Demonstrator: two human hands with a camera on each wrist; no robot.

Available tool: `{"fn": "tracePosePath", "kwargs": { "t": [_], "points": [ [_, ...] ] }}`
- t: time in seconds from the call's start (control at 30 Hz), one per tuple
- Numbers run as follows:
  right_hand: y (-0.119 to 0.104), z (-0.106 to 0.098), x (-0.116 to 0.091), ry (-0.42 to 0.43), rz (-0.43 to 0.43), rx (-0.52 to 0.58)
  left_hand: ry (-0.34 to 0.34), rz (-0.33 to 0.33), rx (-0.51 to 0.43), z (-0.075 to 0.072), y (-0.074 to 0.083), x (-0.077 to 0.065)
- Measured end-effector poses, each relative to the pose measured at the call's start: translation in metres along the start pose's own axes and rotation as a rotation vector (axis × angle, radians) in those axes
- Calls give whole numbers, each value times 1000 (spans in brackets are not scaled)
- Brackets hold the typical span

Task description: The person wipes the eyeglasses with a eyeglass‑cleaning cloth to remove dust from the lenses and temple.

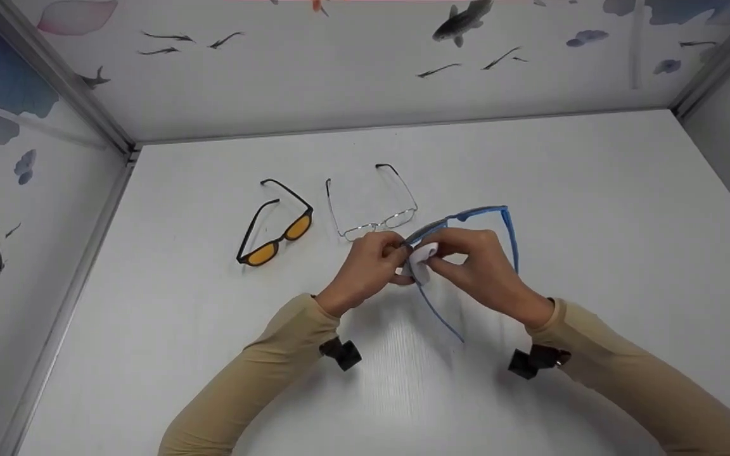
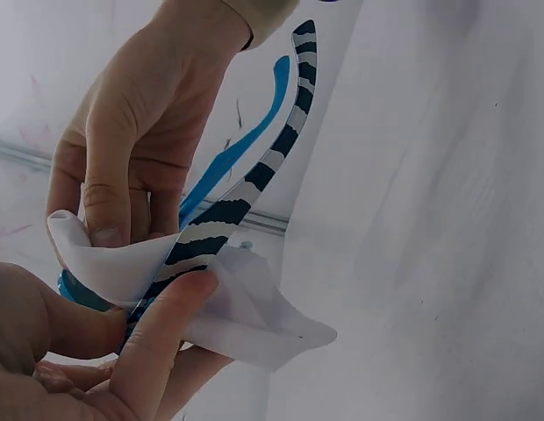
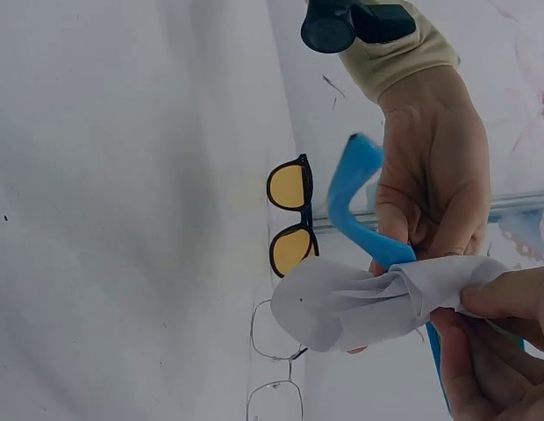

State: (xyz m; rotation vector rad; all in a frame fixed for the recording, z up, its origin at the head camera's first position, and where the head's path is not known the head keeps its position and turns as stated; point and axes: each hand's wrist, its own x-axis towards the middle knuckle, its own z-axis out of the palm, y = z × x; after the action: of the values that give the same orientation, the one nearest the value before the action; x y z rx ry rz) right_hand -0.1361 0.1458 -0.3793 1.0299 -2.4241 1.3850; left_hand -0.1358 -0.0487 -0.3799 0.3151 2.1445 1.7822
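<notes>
Both hands hold a pair of blue glasses [image 1: 509, 225] above the table, their temples unfolded. One temple [image 2: 247, 189] has dark and white stripes on one face; the blue face of a temple [image 3: 351, 193] shows in the right wrist view. My left hand [image 1: 365, 266] grips the glasses near one hinge. The fingers of my right hand [image 1: 482, 269] pinch a white cloth [image 1: 422, 263] against the glasses near that hinge. Loose cloth [image 3: 342, 307] hangs out past the fingers. The cloth and fingers hide part of the frame and the lenses.
Black-framed glasses with orange lenses [image 1: 262, 254] lie on the white table [image 1: 168, 304] to the left, temples unfolded. Thin metal-framed glasses [image 1: 399, 218] lie just beyond my hands. Panels with painted fish [image 1: 460, 25] wall the table at the back and left.
</notes>
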Motion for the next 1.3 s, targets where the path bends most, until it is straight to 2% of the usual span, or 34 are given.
{"fn": "tracePosePath", "kwargs": {
  "t": [0.1,0.23,0.47,0.67,0.87,1.1,1.2,1.3],
  "points": [
    [2,-2,2,-31,-9,21,10,-11,-13,-1,2,-2],
    [5,-7,0,-120,-12,53,10,-21,-33,0,4,-4],
    [9,-12,-11,-246,-13,59,42,-15,-57,-2,4,-4],
    [6,-18,-30,-378,-2,20,76,21,-22,-5,3,-3],
    [-1,-24,-48,-466,28,-50,96,43,-8,-9,2,1],
    [-12,-27,-61,-516,92,-110,130,23,1,-13,2,3],
    [-15,-26,-64,-507,53,-121,155,22,-12,-13,2,4],
    [-16,-23,-64,-460,-50,-141,170,14,-29,-13,2,4]
  ]
}}
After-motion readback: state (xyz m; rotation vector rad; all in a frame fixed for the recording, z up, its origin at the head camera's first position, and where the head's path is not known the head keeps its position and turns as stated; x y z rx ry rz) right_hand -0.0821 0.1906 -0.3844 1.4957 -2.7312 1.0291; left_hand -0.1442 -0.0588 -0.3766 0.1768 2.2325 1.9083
